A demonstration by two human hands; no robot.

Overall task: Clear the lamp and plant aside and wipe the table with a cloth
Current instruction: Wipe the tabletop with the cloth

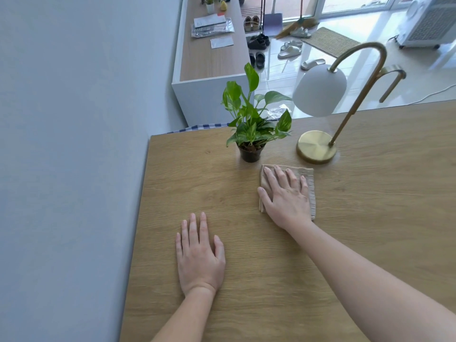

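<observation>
A folded beige cloth (310, 183) lies on the wooden table (370, 206), just in front of the plant and the lamp. My right hand (286, 196) presses flat on the cloth with straight fingers. My left hand (198, 255) rests flat on the bare table nearer to me, to the left. A small green plant (251, 119) in a dark pot (250, 153) stands near the far edge. To its right is a brass lamp with a round base (316, 146), a curved neck and a white shade (319, 91).
A grey wall (74, 144) runs along the table's left edge. Beyond the far edge stand a low white cabinet (209, 60) with papers on it, several shoes and slippers on the floor (291, 49) and a doormat (330, 40).
</observation>
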